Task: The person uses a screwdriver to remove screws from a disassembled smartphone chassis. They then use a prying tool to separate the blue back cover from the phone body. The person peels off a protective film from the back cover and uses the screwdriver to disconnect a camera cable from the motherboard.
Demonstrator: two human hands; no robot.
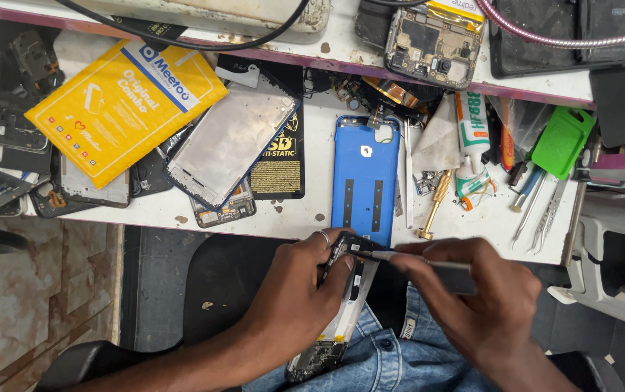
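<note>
My left hand [299, 292] grips an opened phone body [343, 305] over my lap, its bare circuit board showing at the lower end. My right hand [472, 294] pinches a slim metal tool [399, 257] like a pen, its tip touching the upper end of the phone body. A blue phone back cover [363, 178] lies inner side up on the white bench, just beyond both hands. A ring sits on a finger of my left hand.
The white bench [294, 218] holds a yellow padded envelope [125, 101], a phone frame [231, 141], a brass-handled screwdriver [434, 205], a glue tube [471, 127], tweezers [545, 214] and a green opening tool [563, 139]. Dismantled phone parts [3, 145] pile at the left; a phone mainboard [433, 40] rests on the shelf.
</note>
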